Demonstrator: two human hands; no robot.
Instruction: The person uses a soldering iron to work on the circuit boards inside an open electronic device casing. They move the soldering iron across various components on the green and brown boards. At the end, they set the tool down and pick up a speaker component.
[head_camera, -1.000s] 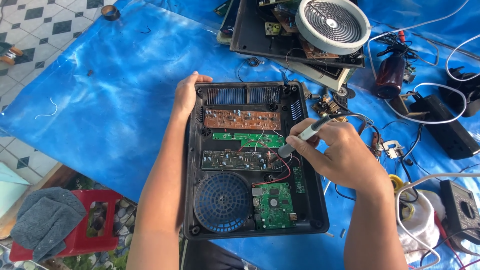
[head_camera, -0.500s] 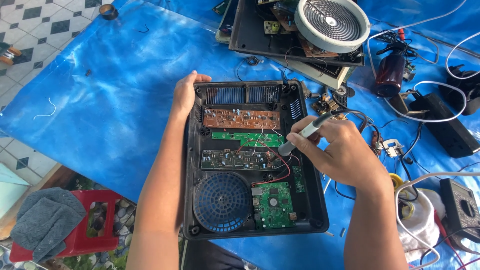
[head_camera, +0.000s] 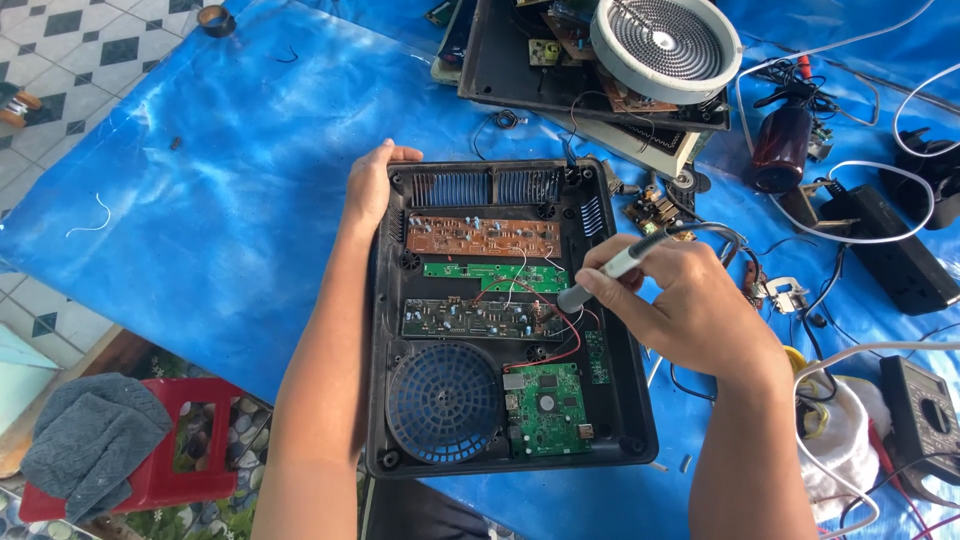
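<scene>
An opened black appliance casing (head_camera: 625, 400) lies on a blue sheet, with a brown circuit board (head_camera: 482, 237), green boards (head_camera: 545, 408) and a round blue fan grille (head_camera: 445, 402) inside. My left hand (head_camera: 372, 185) grips the casing's upper left corner. My right hand (head_camera: 680, 300) holds a grey pen-shaped soldering tool (head_camera: 608, 272), its tip down near the red wires by the middle boards.
A second opened appliance with a round white coil (head_camera: 665, 35) lies at the top. A brown bottle (head_camera: 780, 148), black adapters with cables (head_camera: 885, 245) and a meter (head_camera: 925, 415) sit at the right. A red stool with a grey cloth (head_camera: 95, 440) stands lower left.
The view has shifted slightly. My right hand with the tool stays over the middle boards and my left hand keeps its grip on the casing corner.
</scene>
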